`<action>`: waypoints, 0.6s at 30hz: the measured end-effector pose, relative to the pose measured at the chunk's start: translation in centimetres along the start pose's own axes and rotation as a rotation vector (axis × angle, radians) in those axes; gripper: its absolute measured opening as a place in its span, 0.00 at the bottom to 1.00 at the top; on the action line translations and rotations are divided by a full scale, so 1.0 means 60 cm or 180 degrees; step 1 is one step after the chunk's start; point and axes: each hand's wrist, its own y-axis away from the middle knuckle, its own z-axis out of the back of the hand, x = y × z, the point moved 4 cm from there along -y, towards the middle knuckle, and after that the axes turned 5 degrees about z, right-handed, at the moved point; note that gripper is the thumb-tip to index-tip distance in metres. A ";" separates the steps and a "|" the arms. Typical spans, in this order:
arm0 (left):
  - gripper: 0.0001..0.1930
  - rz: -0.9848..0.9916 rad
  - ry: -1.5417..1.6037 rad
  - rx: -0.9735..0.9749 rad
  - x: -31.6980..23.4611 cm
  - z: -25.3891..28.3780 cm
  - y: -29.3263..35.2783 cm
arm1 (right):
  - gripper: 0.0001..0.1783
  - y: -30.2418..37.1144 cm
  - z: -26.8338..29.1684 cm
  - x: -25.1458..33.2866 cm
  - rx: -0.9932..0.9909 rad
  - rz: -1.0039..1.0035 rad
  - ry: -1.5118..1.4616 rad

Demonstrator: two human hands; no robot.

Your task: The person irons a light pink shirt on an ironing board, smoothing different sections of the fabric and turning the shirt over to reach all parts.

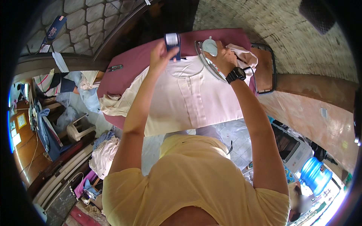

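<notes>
A cream shirt [162, 105] lies spread with its button placket up on a maroon-covered ironing board [124, 58]. My left hand [159, 58] is above the collar, its fingers closed on a dark blue hang tag [172, 56] with a white label. My right hand [226, 60], with a black watch on the wrist, is wrapped round the handle of a clothes iron [210, 47]. The iron stands beside the collar at the shirt's right shoulder; its soleplate's underside is hidden. One sleeve is bunched past the iron [247, 56].
Small thread snips [115, 68] lie on the board's left end. A metal rack [274, 67] juts from its right end. A stone wall [301, 45] rises behind. Piled cloth [105, 154] and a plastic stool [81, 128] are at left; a microwave [284, 145] and blue water jug [316, 175] at right.
</notes>
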 end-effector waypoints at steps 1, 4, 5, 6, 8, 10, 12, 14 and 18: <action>0.17 -0.0088 -0.0431 0.0183 0.001 0.004 0.048 | 0.35 0.000 0.001 0.000 0.0002 0.0016 0.0043; 0.20 -0.0199 -0.1688 0.0278 -0.016 0.043 0.120 | 0.34 0.002 0.017 0.004 -0.0036 0.0004 0.0009; 0.22 -0.0237 -0.1622 0.0112 -0.013 0.044 0.122 | 0.34 0.000 0.012 0.006 -0.0069 0.0059 -0.0108; 0.24 -0.0283 -0.1541 -0.0054 0.000 0.037 0.117 | 0.34 -0.004 0.006 0.006 -0.0100 0.0113 -0.0208; 0.24 -0.0772 -0.1412 -0.0145 0.040 -0.012 0.101 | 0.34 -0.012 0.000 0.007 -0.0112 0.0209 -0.0343; 0.20 -0.1087 -0.2551 -0.0043 0.065 -0.077 0.096 | 0.34 -0.021 -0.003 0.006 -0.0084 0.0274 -0.0390; 0.20 -0.1379 -0.3003 -0.0267 0.080 -0.091 0.092 | 0.34 -0.034 -0.006 -0.014 -0.0018 0.0449 -0.0739; 0.22 -0.1469 -0.2635 -0.0606 0.085 -0.062 0.087 | 0.35 -0.036 0.006 -0.022 0.0088 0.0597 -0.0744; 0.16 -0.0857 -0.2181 -0.2042 0.078 0.088 0.061 | 0.36 -0.048 -0.009 -0.014 0.1004 0.1304 -0.0995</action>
